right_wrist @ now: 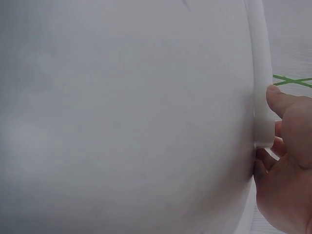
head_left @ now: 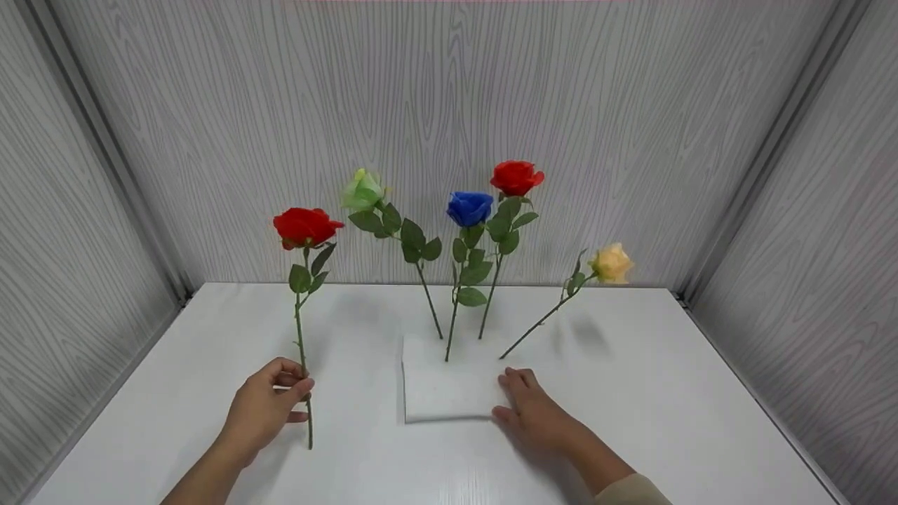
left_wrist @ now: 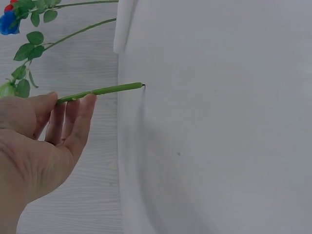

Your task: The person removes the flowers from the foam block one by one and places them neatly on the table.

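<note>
On the left in the head view, a red rose stands upright, its green stem pinched by my left hand above the table. A low white block lies mid-table. My right hand rests against its right side, thumb near the front corner; the right wrist view shows thumb and fingers touching the block's end. A blue rose, a second red rose, a pale green rose and a yellow rose stand in the block, the green and yellow ones leaning outward.
The white table is enclosed by a grey wood-patterned back wall and side walls. The flower heads and leaves reach up behind the block, the yellow rose spreading out to the right, beyond my right hand.
</note>
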`<state>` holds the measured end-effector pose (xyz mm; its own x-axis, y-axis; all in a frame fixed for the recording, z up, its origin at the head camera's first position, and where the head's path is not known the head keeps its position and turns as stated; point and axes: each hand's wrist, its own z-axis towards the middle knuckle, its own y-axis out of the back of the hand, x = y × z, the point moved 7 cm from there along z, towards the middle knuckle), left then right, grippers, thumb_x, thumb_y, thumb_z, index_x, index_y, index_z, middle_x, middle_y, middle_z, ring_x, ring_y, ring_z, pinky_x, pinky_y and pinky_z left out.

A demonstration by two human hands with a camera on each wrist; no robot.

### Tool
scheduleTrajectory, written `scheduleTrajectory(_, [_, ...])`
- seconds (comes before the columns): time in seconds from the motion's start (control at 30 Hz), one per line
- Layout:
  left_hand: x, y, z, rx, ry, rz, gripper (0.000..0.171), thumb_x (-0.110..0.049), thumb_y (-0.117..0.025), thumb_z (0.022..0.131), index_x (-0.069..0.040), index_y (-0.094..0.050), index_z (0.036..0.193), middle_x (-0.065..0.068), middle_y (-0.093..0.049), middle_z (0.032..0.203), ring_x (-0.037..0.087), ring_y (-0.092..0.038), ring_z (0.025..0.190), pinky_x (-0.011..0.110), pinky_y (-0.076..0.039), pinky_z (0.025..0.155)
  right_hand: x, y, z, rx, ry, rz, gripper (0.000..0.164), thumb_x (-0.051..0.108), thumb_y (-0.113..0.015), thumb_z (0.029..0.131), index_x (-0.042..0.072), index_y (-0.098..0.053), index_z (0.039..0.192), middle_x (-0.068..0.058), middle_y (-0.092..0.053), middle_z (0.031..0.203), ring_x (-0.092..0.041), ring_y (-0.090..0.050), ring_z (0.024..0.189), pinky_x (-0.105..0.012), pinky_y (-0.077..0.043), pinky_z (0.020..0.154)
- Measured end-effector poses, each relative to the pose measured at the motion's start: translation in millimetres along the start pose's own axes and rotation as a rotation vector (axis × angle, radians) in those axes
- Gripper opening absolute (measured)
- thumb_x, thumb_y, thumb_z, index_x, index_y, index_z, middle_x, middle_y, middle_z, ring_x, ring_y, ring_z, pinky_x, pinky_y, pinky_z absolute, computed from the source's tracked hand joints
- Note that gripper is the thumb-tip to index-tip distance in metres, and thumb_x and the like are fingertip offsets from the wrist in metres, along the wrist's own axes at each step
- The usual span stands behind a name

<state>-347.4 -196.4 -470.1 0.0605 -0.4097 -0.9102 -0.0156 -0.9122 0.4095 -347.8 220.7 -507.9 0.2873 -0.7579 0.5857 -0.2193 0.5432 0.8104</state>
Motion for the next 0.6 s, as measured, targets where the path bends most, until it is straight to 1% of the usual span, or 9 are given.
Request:
scheduleTrajectory(0.1, [2.7,5.1,2.0,0.001,0.002,0.037,0.03,-0.021,-0.07,0.108,-0.004,-0.062,0.131,0.015,-0.067,0.123,0.022,-0.075,0.107,0.032,-0.068,0.077,0,0,1,0.005,-0.014,0.01,0.069,0.035,-0.061,0.112,-0.004,-0.036,0.163,-0.027,-0.028,0.169,-0.045,-0.033,0.162,-0.062,-0.032,0.13])
scheduleTrajectory(0.2, [7.2,10.5,3.3,0.005,0.019,0.066,0.033,-0.021,-0.071,0.107,-0.002,-0.063,0.133,0.014,-0.067,0.122,0.018,-0.074,0.103,0.032,-0.068,0.076,-1,0,2,0.015,-0.033,0.017,0.07,0.036,-0.061,0.112,-0.003,-0.035,0.164,-0.026,-0.028,0.17,-0.044,-0.032,0.163,-0.062,-0.03,0.131])
scheduleTrajectory(0.3, [11.4,14.4,5.3,0.015,0.031,0.087,0.036,-0.021,-0.072,0.106,-0.001,-0.063,0.134,0.014,-0.068,0.122,0.016,-0.074,0.101,0.033,-0.068,0.074,-2,-1,2,0.019,-0.034,0.013,0.071,0.037,-0.061,0.112,-0.004,-0.034,0.165,-0.026,-0.027,0.17,-0.044,-0.031,0.163,-0.062,-0.03,0.132])
scheduleTrajectory(0.43, [16.1,16.4,9.0,0.029,0.039,0.113,0.038,-0.02,-0.072,0.106,0.002,-0.063,0.136,0.013,-0.069,0.121,0.017,-0.076,0.101,0.032,-0.068,0.073,-3,-1,2,0.017,-0.02,0.002,0.071,0.036,-0.06,0.112,-0.005,-0.035,0.164,-0.027,-0.026,0.17,-0.045,-0.031,0.163,-0.062,-0.03,0.131])
scheduleTrajectory(0.6, [19.5,16.4,14.3,0.034,0.052,0.138,0.035,-0.017,-0.071,0.106,0.003,-0.064,0.134,0.014,-0.069,0.12,0.018,-0.075,0.099,0.031,-0.068,0.072,-4,-1,2,0.009,-0.013,-0.007,0.071,0.037,-0.06,0.113,-0.005,-0.034,0.164,-0.028,-0.027,0.17,-0.044,-0.032,0.162,-0.062,-0.031,0.131])
